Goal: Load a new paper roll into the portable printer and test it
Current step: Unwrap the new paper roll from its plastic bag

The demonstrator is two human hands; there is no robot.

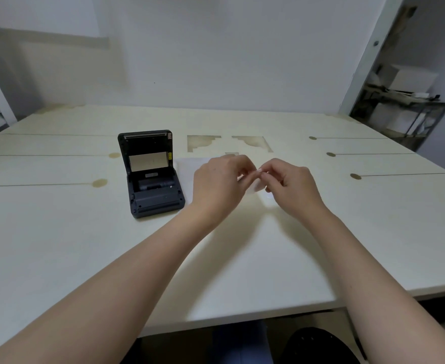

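Observation:
A dark grey portable printer (pixel 151 179) stands on the white table (pixel 84 245), left of centre. Its lid is flipped up and the paper bay looks bare. To its right, my left hand (pixel 221 182) and my right hand (pixel 292 185) meet fingertip to fingertip just above the table. Both pinch a small white paper roll (pixel 255 183), which is mostly hidden by the fingers. A white sheet or wrapper (pixel 190 166) lies flat behind my left hand, beside the printer.
Brown stains and thin dark lines mark the tabletop. A metal shelf with boxes (pixel 405 101) stands at the back right, past the table's corner. The wall runs close behind the table. A dark chair edge (pixel 316 345) shows below the front edge.

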